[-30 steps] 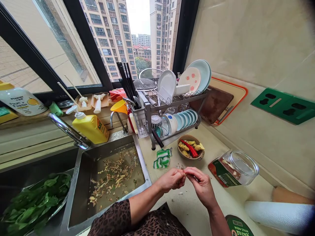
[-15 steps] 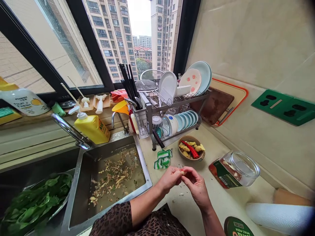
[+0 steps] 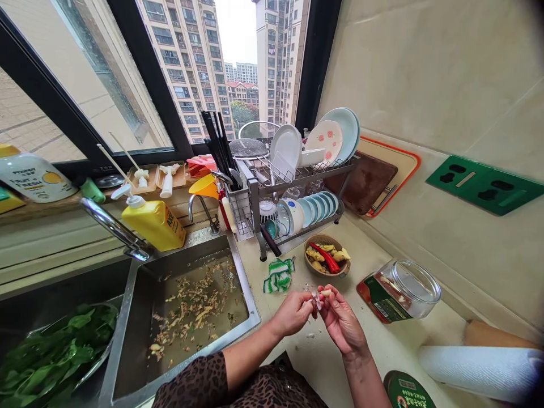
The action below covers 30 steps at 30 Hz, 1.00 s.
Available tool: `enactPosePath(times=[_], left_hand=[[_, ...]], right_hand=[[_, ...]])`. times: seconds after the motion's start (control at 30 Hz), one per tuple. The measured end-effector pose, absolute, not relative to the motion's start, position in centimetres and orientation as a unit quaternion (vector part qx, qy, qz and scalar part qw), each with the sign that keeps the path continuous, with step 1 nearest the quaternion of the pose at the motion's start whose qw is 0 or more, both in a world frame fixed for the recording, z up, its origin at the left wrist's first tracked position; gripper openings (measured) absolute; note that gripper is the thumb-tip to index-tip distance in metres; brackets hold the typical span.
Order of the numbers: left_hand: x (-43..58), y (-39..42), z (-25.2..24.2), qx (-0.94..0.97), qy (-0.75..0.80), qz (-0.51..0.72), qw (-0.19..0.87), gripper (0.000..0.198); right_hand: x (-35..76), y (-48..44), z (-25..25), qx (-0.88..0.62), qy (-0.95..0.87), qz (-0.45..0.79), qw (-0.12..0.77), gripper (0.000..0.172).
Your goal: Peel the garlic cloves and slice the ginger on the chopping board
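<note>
Over the cream stone counter, just right of the steel sink, my left hand and right hand are together, fingertips clamped on 1 small pale ginger-like nub. Grip's tight & close b/c the piece is so tiny; can't tell exactly which fingers bear its weight. A thin pale shred sits by it, too small to tell what it is. My forearms come in from the near side, 1 leopard-print sleeve showing at the left.

Just far of my hands, a round brown woven bowl holds 1 long red chili & approx. 5–6 knobbly yellow ginger bits, exact count hidden by overlap. It sits within easy reach, right by the work spot. Left of it lies 1 green-and-white striped scrubber, handy to the sink.

Sink has 2 basins: near-left one holds green leafy spinach in 1 steel bowl; right one holds murky water w/ pale shreds, too many to count. To the right, 1 clear glass jar lies on its side, apart from my hands.
</note>
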<state>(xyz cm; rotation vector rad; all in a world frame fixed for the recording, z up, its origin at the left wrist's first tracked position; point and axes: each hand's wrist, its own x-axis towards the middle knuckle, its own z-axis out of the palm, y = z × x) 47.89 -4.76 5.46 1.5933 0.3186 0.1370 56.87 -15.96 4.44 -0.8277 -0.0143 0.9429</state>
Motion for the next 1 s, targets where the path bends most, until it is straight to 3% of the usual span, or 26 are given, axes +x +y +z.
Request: enactPosePath(times=[0.2, 0.47, 0.6, 0.8, 1.0], left_hand=[[47.9, -4.5, 5.5, 0.727, 0.111, 0.025, 0.678, 0.013], [48.3, -4.0, 4.8, 0.779, 0.142, 0.078, 0.606, 0.036], [48.2, -3.6, 3.5, 0.786, 0.196, 0.111, 0.576, 0.046], [48.3, -3.5, 3.3, 0.685, 0.130, 0.098, 0.710, 0.028], [48.5, -3.8, 4.1, 0.564, 0.189, 0.107, 0.797, 0.031]], right_hand=[[56.1, -15.6, 4.7, -0.425, -0.040, 0.414, 0.804, 0.026], [56.2, -15.0, 4.3, -0.427, -0.018, 0.394, 0.814, 0.028], [56.8, -15.5, 3.3, -0.505, -0.050, 0.345, 0.790, 0.030], [57.4, -16.3, 3.8, -0.645, -0.208, 0.282, 0.679, 0.028], [57.1, -16.4, 5.4, -0.721, -0.337, 0.166, 0.582, 0.012]])
